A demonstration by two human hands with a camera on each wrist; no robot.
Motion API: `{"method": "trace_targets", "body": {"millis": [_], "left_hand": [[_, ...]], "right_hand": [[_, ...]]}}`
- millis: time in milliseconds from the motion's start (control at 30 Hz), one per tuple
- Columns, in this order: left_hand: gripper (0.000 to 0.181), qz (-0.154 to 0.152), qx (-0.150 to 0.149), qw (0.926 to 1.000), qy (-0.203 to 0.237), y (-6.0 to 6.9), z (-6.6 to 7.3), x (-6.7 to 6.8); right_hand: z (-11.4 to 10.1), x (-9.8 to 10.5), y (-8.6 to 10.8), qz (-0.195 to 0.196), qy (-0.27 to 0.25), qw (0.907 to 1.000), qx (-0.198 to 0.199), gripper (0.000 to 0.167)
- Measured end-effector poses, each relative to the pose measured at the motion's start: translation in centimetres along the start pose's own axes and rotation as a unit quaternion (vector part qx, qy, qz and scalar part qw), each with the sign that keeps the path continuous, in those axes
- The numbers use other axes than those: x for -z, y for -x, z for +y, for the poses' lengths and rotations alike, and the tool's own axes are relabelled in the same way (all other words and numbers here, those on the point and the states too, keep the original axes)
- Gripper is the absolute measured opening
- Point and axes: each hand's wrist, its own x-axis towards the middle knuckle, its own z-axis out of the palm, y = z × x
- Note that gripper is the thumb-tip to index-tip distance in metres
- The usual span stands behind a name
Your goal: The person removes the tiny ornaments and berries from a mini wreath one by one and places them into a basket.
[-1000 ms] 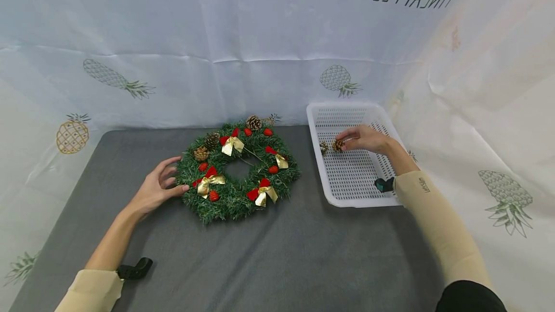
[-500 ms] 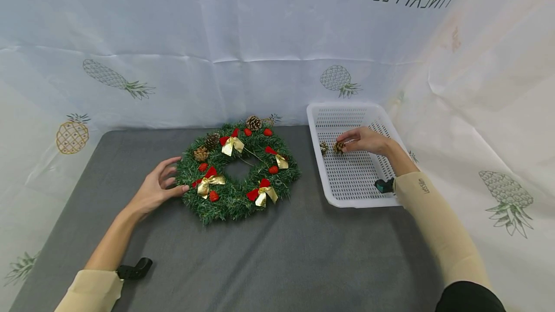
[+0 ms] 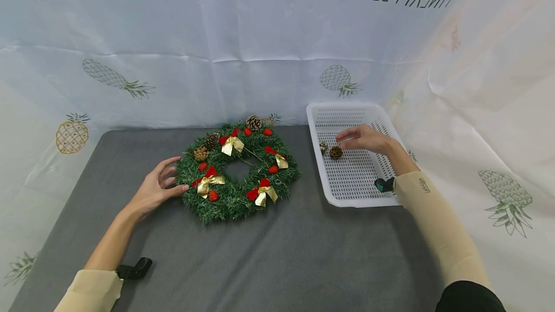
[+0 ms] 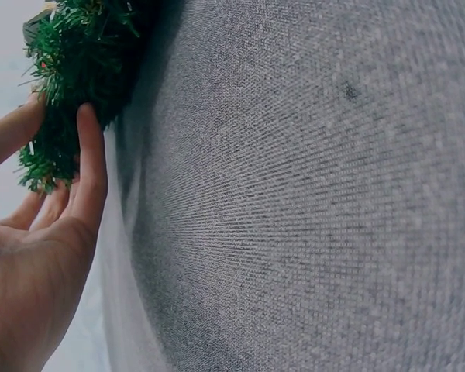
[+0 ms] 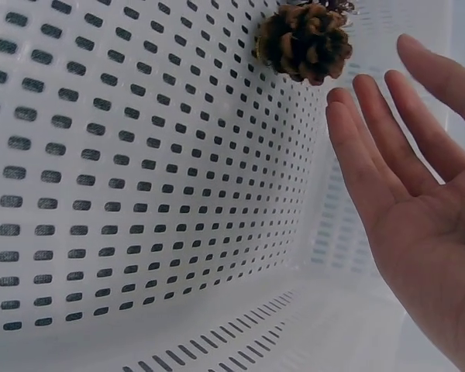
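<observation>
A green Christmas wreath [image 3: 234, 208] lies on the grey table, decorated with red-and-gold bows, red berries and several pine cones. At its left edge my left hand [image 3: 153, 187] holds the foliage between thumb and fingers; the left wrist view shows the fingers around the green tips [image 4: 62, 70]. My right hand [image 3: 365, 139] hovers inside the white basket [image 3: 353, 202], its fingers extended and holding nothing. Just left of the fingertips a brown pine cone [image 3: 336, 152] rests on the basket floor. In the right wrist view, a gap separates this pine cone [image 5: 306, 45] from the hand.
A second, smaller pine cone [image 3: 323, 147] sits by the basket's left wall. Behind the table [image 3: 277, 259] hangs a white cloth [image 3: 269, 28] printed with pineapples, which also runs along both sides. Dark straps with small cameras [image 3: 135, 268] are on the wrists.
The pine cone that was between my right fingers is let go and sits slightly lower and left in the basket. The left hand and wreath have stayed still.
</observation>
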Motion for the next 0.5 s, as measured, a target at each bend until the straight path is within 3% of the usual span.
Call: {"method": "trace_targets", "body": {"millis": [500], "left_hand": [[0.097, -0.001, -0.003, 1.0, 0.007, 0.0, -0.1, -0.1]], "right_hand": [[-1.8, 0.1, 0.1, 0.027, -0.035, 0.9988, 0.022, 0.05]]}}
